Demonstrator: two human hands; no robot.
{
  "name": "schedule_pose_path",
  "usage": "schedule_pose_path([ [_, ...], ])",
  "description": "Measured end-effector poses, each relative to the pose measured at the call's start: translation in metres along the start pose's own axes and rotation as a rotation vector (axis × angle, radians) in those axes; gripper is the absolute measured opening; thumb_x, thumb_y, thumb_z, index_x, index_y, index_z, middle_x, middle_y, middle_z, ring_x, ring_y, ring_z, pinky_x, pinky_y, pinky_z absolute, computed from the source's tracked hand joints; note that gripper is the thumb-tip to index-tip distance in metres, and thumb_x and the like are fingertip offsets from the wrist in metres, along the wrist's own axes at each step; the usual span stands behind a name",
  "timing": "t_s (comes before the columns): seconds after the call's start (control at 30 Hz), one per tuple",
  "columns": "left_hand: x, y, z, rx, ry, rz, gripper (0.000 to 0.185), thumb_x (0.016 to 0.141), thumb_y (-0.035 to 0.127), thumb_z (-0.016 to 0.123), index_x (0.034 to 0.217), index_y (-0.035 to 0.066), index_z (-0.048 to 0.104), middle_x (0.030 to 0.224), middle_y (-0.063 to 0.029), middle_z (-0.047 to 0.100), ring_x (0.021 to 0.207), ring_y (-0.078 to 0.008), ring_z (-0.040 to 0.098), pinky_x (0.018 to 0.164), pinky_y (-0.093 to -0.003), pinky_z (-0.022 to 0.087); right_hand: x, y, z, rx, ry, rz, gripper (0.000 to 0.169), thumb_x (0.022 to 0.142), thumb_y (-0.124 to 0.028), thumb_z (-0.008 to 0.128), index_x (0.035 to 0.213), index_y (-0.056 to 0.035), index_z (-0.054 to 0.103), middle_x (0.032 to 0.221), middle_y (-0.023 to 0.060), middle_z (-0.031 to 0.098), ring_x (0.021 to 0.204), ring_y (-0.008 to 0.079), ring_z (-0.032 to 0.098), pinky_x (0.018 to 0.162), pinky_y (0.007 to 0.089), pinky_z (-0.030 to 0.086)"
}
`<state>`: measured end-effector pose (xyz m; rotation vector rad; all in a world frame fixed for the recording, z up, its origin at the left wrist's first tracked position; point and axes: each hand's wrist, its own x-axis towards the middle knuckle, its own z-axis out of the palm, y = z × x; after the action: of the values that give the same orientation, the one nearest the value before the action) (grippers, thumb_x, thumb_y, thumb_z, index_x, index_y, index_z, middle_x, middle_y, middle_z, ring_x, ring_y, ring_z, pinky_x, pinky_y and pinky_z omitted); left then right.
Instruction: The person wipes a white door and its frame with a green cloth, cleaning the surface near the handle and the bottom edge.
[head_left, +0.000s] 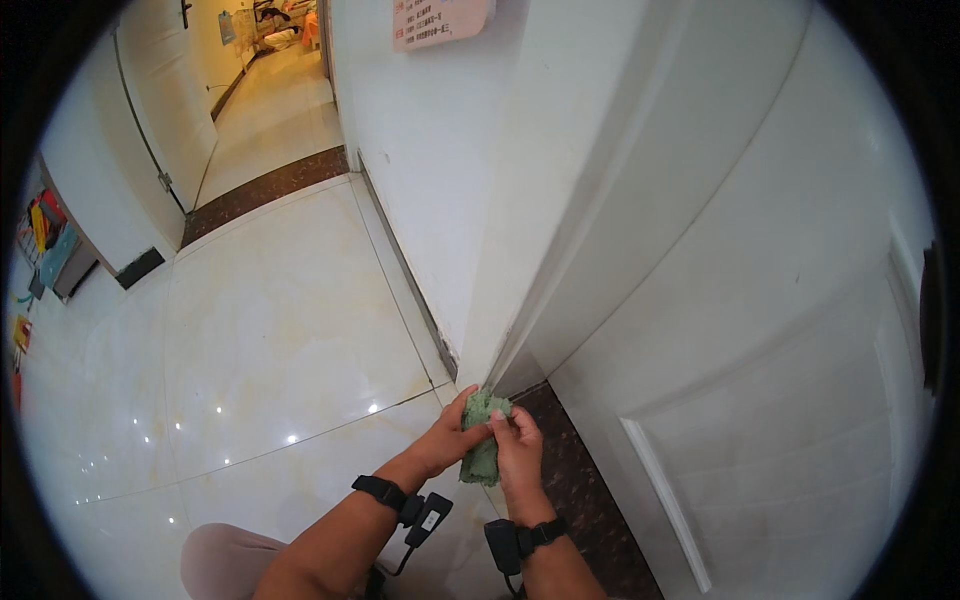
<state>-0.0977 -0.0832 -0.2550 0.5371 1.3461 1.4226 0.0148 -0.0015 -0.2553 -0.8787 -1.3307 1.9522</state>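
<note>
A green cloth (480, 461), fuzzy and folded, is held between both hands at the foot of the white door frame (491, 330). My left hand (450, 436) grips its left side, with the thumb laid across the front. On the right side, the fingers and thumb of my right hand (517, 439) pinch the cloth near its upper part. The upper end of the cloth is close to the bottom of the frame; whether it touches is hard to tell. Each wrist wears a black strap with a small black device and a cable.
A white panelled door (750, 360) stands on the right, above a dark red stone threshold (570, 465). Glossy tiled floor (285, 337) lies to the left. Farther off are an open doorway with a white door (161, 82) and several colourful items at the far left.
</note>
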Motion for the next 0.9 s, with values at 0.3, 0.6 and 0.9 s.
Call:
schedule_pose_path([
  [0.3, -0.008, 0.01, 0.0, -0.318, 0.08, -0.084, 0.057, 0.097, 0.012, 0.048, 0.15, 0.015, 0.028, 0.128, -0.0088, 0.052, 0.111, -0.0207, 0.055, 0.085, -0.0329, 0.052, 0.0, -0.034, 0.004, 0.581, -0.122, 0.165, 0.036, 0.1, -0.023, 0.058, 0.127, 0.0, 0.056, 0.13, 0.0106, 0.058, 0.117, 0.0204, 0.056, 0.104, 0.0365, 0.042],
  [0.6, -0.004, 0.021, 0.015, -0.364, 0.046, 0.16, 0.048, 0.094, -0.006, 0.048, 0.14, 0.007, 0.045, 0.129, -0.0089, 0.057, 0.114, -0.02, 0.057, 0.097, -0.0361, 0.049, 0.003, -0.021, 0.013, -0.403, -0.233, -0.385, 0.038, 0.089, -0.014, 0.072, 0.124, -0.0009, 0.064, 0.142, 0.0152, 0.049, 0.129, 0.0259, 0.049, 0.109, 0.0353, 0.035],
  [0.9, -0.004, 0.02, 0.016, -0.695, -0.013, -0.008, 0.044, 0.103, 0.032, 0.043, 0.137, 0.006, 0.047, 0.127, -0.007, 0.058, 0.111, -0.0212, 0.058, 0.095, -0.0332, 0.048, 0.002, -0.026, 0.007, -0.502, -0.211, -0.292, 0.041, 0.088, -0.016, 0.071, 0.128, -0.0098, 0.064, 0.135, 0.0154, 0.052, 0.126, 0.0296, 0.051, 0.105, 0.0381, 0.04],
])
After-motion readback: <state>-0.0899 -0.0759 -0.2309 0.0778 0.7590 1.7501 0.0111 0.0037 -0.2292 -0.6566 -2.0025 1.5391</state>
